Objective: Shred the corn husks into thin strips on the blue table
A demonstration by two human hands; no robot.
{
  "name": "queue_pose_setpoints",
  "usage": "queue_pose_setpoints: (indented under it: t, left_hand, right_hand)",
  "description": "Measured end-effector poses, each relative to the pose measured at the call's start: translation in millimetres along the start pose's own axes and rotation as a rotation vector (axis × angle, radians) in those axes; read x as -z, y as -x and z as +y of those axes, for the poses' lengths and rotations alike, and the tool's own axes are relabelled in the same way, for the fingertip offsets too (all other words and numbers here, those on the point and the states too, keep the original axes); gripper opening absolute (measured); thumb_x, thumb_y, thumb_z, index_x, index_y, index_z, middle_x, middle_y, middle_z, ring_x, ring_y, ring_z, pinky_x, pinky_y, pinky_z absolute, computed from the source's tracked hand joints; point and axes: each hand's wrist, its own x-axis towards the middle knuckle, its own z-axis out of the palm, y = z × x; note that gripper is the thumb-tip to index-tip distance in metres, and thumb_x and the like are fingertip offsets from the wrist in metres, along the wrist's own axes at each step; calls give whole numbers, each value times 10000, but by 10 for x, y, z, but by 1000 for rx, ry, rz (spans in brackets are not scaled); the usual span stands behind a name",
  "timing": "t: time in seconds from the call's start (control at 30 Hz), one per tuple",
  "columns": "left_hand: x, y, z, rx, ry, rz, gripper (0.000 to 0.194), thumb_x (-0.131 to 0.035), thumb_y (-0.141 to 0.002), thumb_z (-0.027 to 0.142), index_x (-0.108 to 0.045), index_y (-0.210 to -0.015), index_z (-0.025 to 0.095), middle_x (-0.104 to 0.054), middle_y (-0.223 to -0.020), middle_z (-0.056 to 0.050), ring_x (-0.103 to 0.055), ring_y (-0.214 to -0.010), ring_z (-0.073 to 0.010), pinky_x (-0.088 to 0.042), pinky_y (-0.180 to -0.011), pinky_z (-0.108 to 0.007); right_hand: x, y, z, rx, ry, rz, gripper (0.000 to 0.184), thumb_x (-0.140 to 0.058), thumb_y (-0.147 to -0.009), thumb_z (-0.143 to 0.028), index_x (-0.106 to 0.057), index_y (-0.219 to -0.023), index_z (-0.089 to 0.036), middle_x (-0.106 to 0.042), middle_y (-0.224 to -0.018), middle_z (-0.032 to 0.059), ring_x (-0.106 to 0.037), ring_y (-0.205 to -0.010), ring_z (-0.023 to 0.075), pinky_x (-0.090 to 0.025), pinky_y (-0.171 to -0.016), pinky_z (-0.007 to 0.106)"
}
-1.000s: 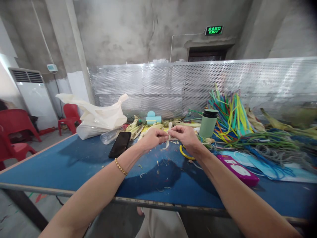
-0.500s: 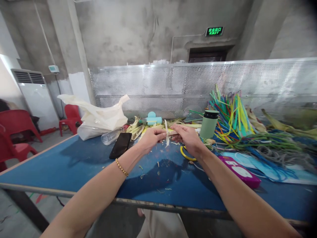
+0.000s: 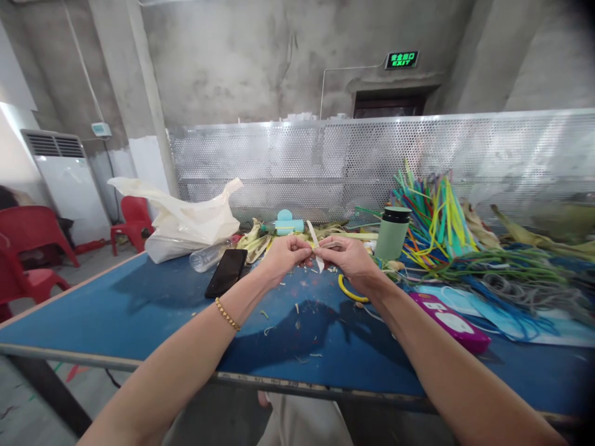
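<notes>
Both hands meet above the middle of the blue table [image 3: 139,310]. My left hand [image 3: 284,255] and my right hand [image 3: 348,257] each pinch a thin pale strip of corn husk [image 3: 316,248] between closed fingertips; the strip stands nearly upright between them, its ends poking out above and below. Small husk scraps [image 3: 297,316] lie on the table under the hands. A yellow ring [image 3: 349,291] lies just below my right wrist.
A black phone [image 3: 225,271], a clear plastic bottle [image 3: 209,254] and a cream bag [image 3: 186,223] sit at left. A green flask [image 3: 393,232], coloured straws [image 3: 432,210], cords and a purple case [image 3: 450,322] crowd the right. Perforated metal screen [image 3: 325,161] behind; red chairs [image 3: 28,248] left.
The hands have lifted slightly and drawn closer together; the husk strip has turned between the fingertips and now tilts with its lower end pointing down to the right.
</notes>
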Motion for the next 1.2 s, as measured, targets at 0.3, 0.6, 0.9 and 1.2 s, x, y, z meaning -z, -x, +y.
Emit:
queue_pose_setpoints:
  t: [0.3,0.6,0.9,1.2]
  left_hand:
    - [14,-18,-21,-105,-134,12,35,-622,-768,120,-588,-759,121,-625,-566,-7,-589,-539,-103,-438,-570,-229]
    - [-29,18,15,-144,-156,-40,75,-567,-831,139,-551,-758,133,-628,-592,-10,-601,-559,-103,-443,-574,-226]
    - [-31,20,55,-159,-121,-40,84,-561,-831,133,-527,-754,135,-629,-628,-18,-567,-552,-91,-428,-572,-228]
    - [-33,-21,5,-143,-126,-1,77,-546,-837,134,-514,-769,145,-606,-628,-6,-547,-571,-91,-406,-571,-227]
  right_hand:
    - [3,-10,41,8,-5,-15,286,-831,-583,-317,-647,-725,-150,-638,-577,-6,-537,-512,109,-406,-517,255]
    - [-22,-6,51,12,-108,29,174,-773,-604,-221,-619,-671,-177,-643,-545,-16,-581,-507,131,-434,-538,272]
    - [-74,16,-22,-45,-248,85,239,-802,-543,-228,-615,-685,-181,-686,-591,4,-661,-554,168,-504,-596,295]
    - [-89,15,-41,-48,-274,101,245,-801,-542,-222,-613,-695,-187,-665,-572,-16,-665,-553,169,-510,-608,302]
